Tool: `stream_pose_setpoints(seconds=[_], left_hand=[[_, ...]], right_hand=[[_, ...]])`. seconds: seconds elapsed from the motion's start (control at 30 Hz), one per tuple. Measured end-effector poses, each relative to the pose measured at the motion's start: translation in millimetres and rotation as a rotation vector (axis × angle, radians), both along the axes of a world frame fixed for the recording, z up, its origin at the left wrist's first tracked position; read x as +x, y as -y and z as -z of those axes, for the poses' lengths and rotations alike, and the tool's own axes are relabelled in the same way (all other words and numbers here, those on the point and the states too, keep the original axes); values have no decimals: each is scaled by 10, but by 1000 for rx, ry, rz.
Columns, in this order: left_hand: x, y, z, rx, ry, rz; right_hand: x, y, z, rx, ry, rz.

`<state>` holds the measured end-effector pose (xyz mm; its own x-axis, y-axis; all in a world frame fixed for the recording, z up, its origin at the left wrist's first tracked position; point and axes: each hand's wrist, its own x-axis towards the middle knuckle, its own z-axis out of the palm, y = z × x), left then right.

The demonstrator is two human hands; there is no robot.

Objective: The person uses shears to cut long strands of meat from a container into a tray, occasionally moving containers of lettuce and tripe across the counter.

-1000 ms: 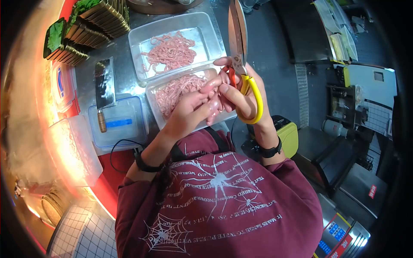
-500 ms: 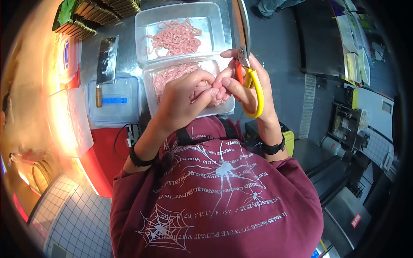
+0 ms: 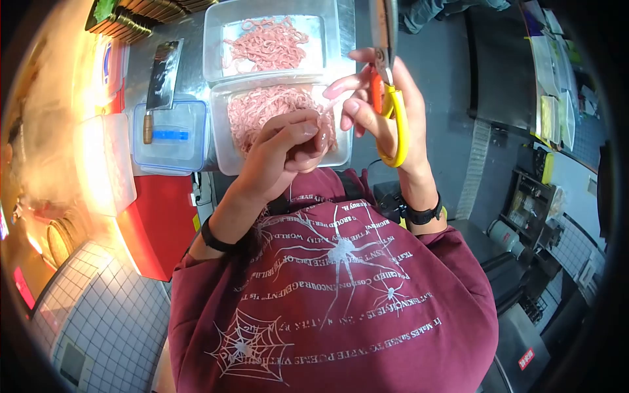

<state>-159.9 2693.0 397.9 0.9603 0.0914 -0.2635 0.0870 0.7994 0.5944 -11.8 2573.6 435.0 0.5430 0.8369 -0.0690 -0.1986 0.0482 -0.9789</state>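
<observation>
My right hand (image 3: 377, 114) grips large scissors (image 3: 388, 72) with a yellow and orange handle, blades pointing away from me. My left hand (image 3: 288, 147) is closed around a pink, slippery strand of raw meat (image 3: 321, 131), pinched near the right fingertips. Both hands hover over the near clear plastic container (image 3: 223, 141), which holds a heap of pink meat strands. A second clear container (image 3: 213, 39) just beyond it holds more strands.
A cleaver (image 3: 160, 82) lies on a blue-lidded box (image 3: 171, 141) to the left. Stacked dark trays (image 3: 141, 16) sit at the far left corner. A clear lid (image 3: 108, 167) and red surface (image 3: 157, 223) lie left; floor and equipment lie right.
My left hand has curled tighter around the meat strand and drawn toward my chest. The right hand with the scissors has lifted slightly and shifted right. The view has tilted.
</observation>
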Motion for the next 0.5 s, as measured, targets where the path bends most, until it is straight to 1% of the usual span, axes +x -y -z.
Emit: stream_pose_setpoints(seconds=[0.03,0.07,0.1,0.13,0.17,0.2,0.23,0.27,0.3,0.37,0.4,0.47,0.5], left_hand=[[6,-8,22,-118,44,17],[14,-23,42,-234,89,36],[21,-34,62,-234,94,35],[25,-38,83,-304,150,43],[29,-42,98,-375,204,50],[32,-43,100,-381,204,49],[32,-42,92,-343,203,31],[29,-43,81,-305,202,15],[22,-50,67,-311,201,20],[-2,-73,18,-103,121,-8],[-9,-79,-9,-105,121,-6],[-20,-87,-63,149,47,25],[-24,-100,-80,147,49,25]], right_hand=[[-5,0,21,-2,4,-5],[-15,3,70,47,110,83],[-15,0,97,96,217,172],[-4,22,87,101,305,173],[-28,32,66,97,307,172],[-65,50,41,96,222,140],[-92,64,27,95,136,109],[-145,33,51,126,197,106],[-193,17,77,160,119,80],[-235,7,87,132,172,24],[-262,-7,93,144,199,36],[-269,20,76,131,171,28],[-266,28,69,119,142,20]])
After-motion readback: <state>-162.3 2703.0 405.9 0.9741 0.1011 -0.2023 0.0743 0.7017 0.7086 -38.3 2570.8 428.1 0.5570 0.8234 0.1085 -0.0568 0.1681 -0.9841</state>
